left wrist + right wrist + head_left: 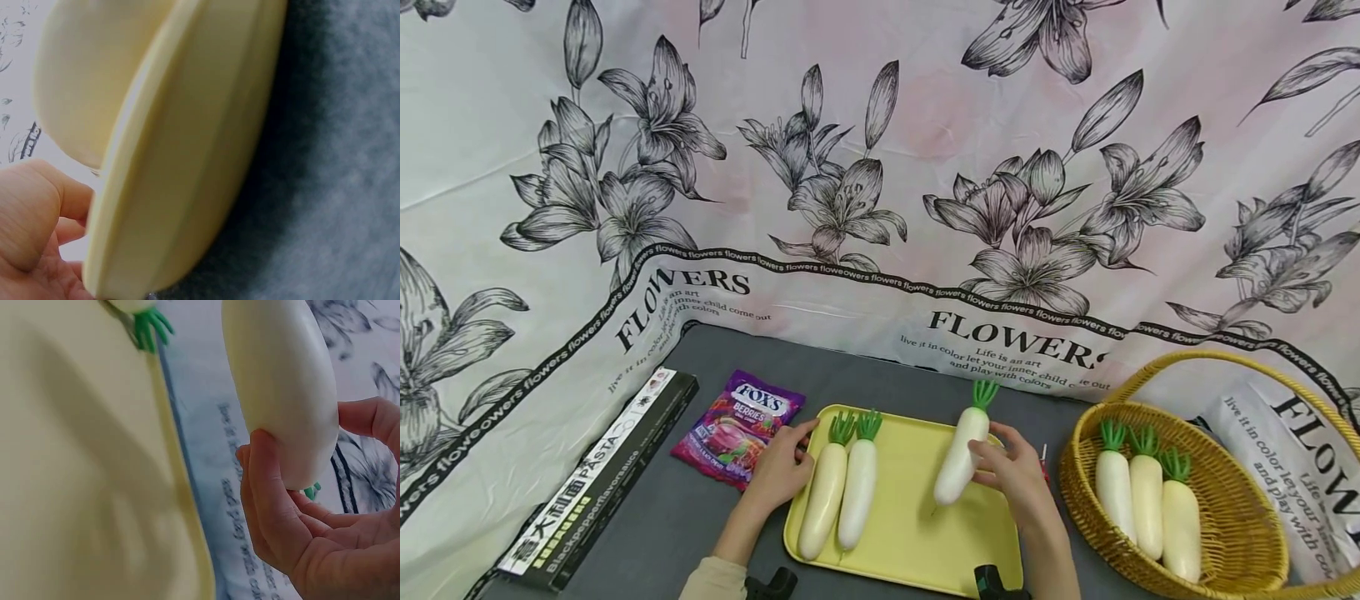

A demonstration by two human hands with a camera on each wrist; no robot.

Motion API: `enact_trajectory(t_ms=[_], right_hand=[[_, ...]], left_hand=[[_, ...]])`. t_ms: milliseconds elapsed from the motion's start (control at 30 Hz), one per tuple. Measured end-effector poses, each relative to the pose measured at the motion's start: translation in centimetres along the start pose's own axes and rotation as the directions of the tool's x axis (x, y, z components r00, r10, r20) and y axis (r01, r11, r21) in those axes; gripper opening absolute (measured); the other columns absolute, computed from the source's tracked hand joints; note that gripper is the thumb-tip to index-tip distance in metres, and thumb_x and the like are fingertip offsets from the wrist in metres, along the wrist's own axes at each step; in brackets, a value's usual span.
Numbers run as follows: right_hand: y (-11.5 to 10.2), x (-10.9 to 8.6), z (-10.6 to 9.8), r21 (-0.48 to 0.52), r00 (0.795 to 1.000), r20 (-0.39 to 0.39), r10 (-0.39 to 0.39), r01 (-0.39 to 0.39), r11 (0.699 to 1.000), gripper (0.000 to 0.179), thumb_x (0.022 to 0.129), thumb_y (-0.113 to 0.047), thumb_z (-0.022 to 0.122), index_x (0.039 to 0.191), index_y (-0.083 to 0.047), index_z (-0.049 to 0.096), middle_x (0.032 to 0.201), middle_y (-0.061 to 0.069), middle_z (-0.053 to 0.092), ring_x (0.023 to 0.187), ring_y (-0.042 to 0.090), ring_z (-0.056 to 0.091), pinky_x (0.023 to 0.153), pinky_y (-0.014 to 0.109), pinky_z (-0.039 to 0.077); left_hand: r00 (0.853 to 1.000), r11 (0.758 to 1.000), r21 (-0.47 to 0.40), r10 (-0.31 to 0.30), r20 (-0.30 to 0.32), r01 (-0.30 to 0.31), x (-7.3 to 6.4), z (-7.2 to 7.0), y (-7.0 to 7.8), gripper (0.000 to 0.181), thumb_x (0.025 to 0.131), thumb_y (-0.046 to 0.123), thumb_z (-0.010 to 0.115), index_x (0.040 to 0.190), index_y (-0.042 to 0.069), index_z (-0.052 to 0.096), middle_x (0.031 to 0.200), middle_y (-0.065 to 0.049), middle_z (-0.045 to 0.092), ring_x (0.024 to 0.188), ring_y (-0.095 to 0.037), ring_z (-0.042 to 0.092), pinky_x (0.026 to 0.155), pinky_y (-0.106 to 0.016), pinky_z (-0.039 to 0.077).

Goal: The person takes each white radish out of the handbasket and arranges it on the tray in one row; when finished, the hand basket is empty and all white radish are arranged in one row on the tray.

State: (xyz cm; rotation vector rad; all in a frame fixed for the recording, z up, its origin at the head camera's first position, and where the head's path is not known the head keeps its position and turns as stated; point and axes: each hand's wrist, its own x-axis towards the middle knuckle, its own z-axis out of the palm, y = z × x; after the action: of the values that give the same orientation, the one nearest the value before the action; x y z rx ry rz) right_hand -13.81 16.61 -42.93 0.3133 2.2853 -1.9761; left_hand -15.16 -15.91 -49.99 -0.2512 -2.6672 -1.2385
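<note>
In the head view, my right hand (1013, 473) grips a white radish (957, 458) with green leaf stubs, held over the right part of a yellow tray (910, 521). The right wrist view shows thumb and fingers on opposite sides of this radish (281, 381). My left hand (781, 468) is at the tray's left edge, its curled fingers holding the rim; the tray's side wall (169, 187) fills much of the left wrist view. On the tray's left side lie a cream radish (823, 500) and a white radish (857, 496), side by side, leaves away from me.
Right of the tray stands a wicker basket (1243, 521) with a tall handle, three radishes (1146, 504) inside. Left of the tray lie a purple Fox's candy bag (737, 425) and a long black-and-white pasta box (602, 479). A flower-printed cloth (850, 325) hangs behind the grey table.
</note>
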Motion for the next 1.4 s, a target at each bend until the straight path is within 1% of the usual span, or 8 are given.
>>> enact_trajectory(t_ms=[100, 200, 333, 600, 867, 1167, 1400], right_hand=[[0.4, 0.3, 1.4, -0.003, 1.0, 0.016, 0.011, -0.011, 1.0, 0.061, 0.092, -0.014, 0.064, 0.144, 0.004, 0.038, 0.111, 0.025, 0.064, 0.082, 0.023, 0.069, 0.072, 0.037, 0.057], [0.8, 0.4, 2.6, -0.004, 0.999, 0.039, 0.016, -0.016, 1.0, 0.06, 0.09, -0.012, 0.065, 0.141, 0.005, 0.041, 0.1, 0.018, 0.067, 0.076, 0.021, 0.067, 0.069, 0.037, 0.057], [1.3, 0.5, 4.1, -0.011, 0.997, 0.081, 0.004, -0.003, 1.0, 0.057, 0.088, -0.009, 0.065, 0.139, 0.006, 0.044, 0.094, 0.016, 0.067, 0.073, 0.021, 0.067, 0.066, 0.037, 0.057], [1.8, 0.4, 5.7, -0.039, 0.986, 0.164, -0.008, 0.015, 0.999, 0.056, 0.088, -0.009, 0.066, 0.136, 0.007, 0.044, 0.092, 0.016, 0.067, 0.074, 0.024, 0.068, 0.067, 0.041, 0.057], [2.0, 0.2, 6.7, -0.068, 0.974, 0.227, -0.009, 0.026, 0.997, 0.058, 0.086, -0.012, 0.067, 0.135, 0.008, 0.043, 0.09, 0.016, 0.064, 0.066, 0.022, 0.066, 0.067, 0.042, 0.057], [2.5, 0.3, 7.7, -0.111, 0.97, 0.245, 0.01, 0.018, 0.994, 0.061, 0.086, -0.013, 0.067, 0.137, 0.009, 0.041, 0.094, 0.017, 0.059, 0.067, 0.022, 0.064, 0.066, 0.043, 0.057], [2.4, 0.0, 8.2, -0.117, 0.964, 0.266, 0.014, 0.018, 0.993, 0.06, 0.084, -0.011, 0.067, 0.135, 0.01, 0.042, 0.093, 0.018, 0.057, 0.069, 0.021, 0.062, 0.064, 0.04, 0.056]], left_hand=[[1.0, 1.0, -0.001, 0.0, 0.0, 0.0, 0.0, 0.0, 0.0, 0.052, 0.076, -0.004, 0.057, 0.128, 0.001, 0.064, 0.088, -0.006, 0.055, 0.075, -0.014, 0.049, 0.066, -0.031, 0.04], [1.0, 1.0, -0.003, 0.0, 0.0, 0.0, 0.1, 0.0, 0.0, 0.052, 0.076, -0.004, 0.057, 0.127, 0.001, 0.064, 0.087, -0.006, 0.055, 0.075, -0.014, 0.048, 0.066, -0.031, 0.039], [1.0, 1.0, -0.001, -0.003, 0.002, 0.003, 0.1, 0.1, -0.1, 0.053, 0.076, -0.005, 0.057, 0.128, 0.001, 0.064, 0.087, -0.005, 0.054, 0.075, -0.015, 0.048, 0.065, -0.031, 0.039], [1.0, 1.0, 0.0, -0.006, 0.008, 0.006, 0.1, 0.1, 0.0, 0.052, 0.076, -0.005, 0.058, 0.128, 0.001, 0.064, 0.088, -0.006, 0.055, 0.075, -0.015, 0.048, 0.066, -0.03, 0.039], [1.0, 1.0, 0.001, -0.004, 0.013, 0.004, 0.0, -0.2, 0.3, 0.052, 0.076, -0.005, 0.057, 0.128, 0.0, 0.063, 0.088, -0.008, 0.054, 0.074, -0.016, 0.047, 0.065, -0.03, 0.038], [1.0, 1.0, -0.007, -0.01, 0.015, 0.01, 0.0, -0.3, 0.5, 0.053, 0.076, -0.005, 0.057, 0.129, 0.0, 0.063, 0.088, -0.008, 0.055, 0.074, -0.015, 0.047, 0.064, -0.03, 0.038], [1.0, 1.0, 0.002, -0.016, 0.017, 0.016, -0.1, -0.2, 0.5, 0.053, 0.076, -0.005, 0.057, 0.129, 0.0, 0.063, 0.088, -0.008, 0.055, 0.073, -0.014, 0.048, 0.064, -0.031, 0.039]])
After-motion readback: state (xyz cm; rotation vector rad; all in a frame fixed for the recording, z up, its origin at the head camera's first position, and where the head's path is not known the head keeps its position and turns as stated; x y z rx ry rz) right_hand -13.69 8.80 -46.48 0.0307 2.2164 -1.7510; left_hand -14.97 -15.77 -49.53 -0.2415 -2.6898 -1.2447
